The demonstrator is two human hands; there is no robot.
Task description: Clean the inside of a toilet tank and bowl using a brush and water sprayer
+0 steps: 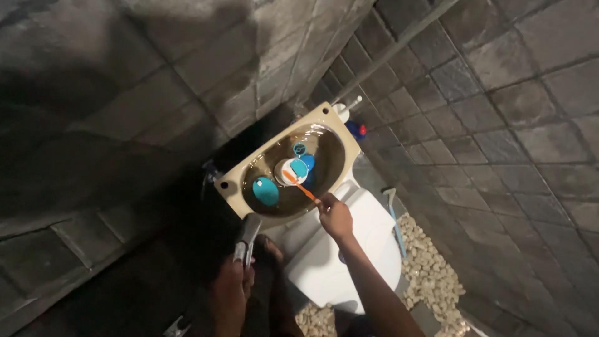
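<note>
The open cistern (232,181) stands against the wall, behind the closed toilet lid (368,231). Inside the cistern, a round float (266,191) lies toward its left end and the valve assembly (293,170) sits at the middle. The right hand (334,215) holds a toothbrush (301,186) over the cistern's front edge, its tip at the valve. The left hand (232,290) holds a spray nozzle (247,238) before the cistern's front left corner. Pebbles (430,274) lie on the floor right of the toilet.

No packages, labels, signs or screens in view, only bare grey tiled walls (511,106)

Open cistern (337,128) crowded by blue float (266,191) and valve (293,170).
</note>
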